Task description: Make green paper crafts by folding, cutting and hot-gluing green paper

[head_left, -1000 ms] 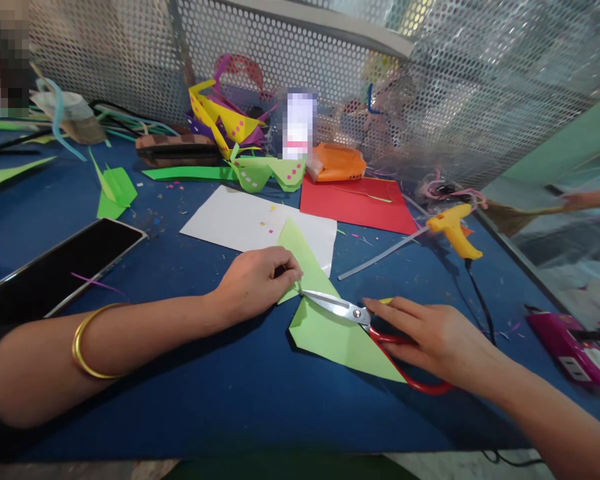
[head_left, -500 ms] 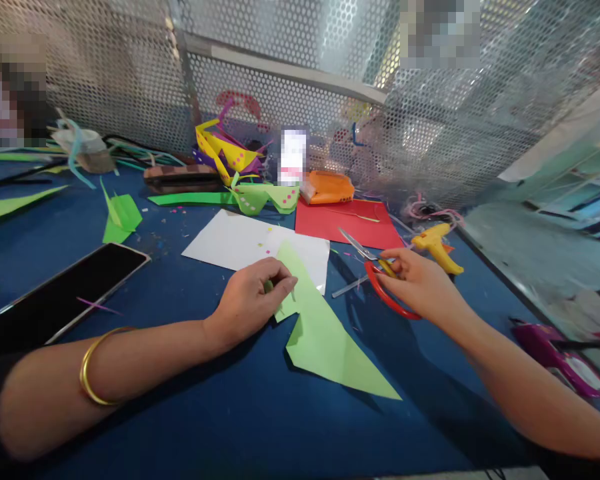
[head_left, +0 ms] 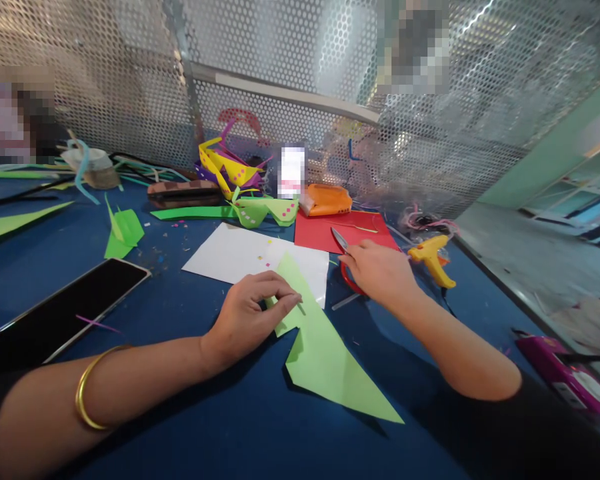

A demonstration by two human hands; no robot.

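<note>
A light green paper cutout (head_left: 325,360) with a notch on its left side lies over the edge of a white sheet (head_left: 220,250). My left hand (head_left: 255,313) is closed at the paper's upper left part, thumb and fingers pinching its edge. To the right, my right hand (head_left: 385,270) is closed over red-handled scissors (head_left: 349,275); their silver blades point up and left, toward a red sheet (head_left: 313,233). The back of the hand hides part of the handles. The scissors are apart from the green paper.
A dark-screened tablet (head_left: 65,307) lies at the left. Green paper glasses (head_left: 260,210), yellow ones (head_left: 230,167) and an orange packet (head_left: 325,200) stand along the back mesh. A yellow glue gun (head_left: 433,257) lies right of my right hand.
My right hand has moved left with the scissors and turned its back upward, covering more of the handles. My left hand stays at the green paper. The view has tilted slightly upward.
</note>
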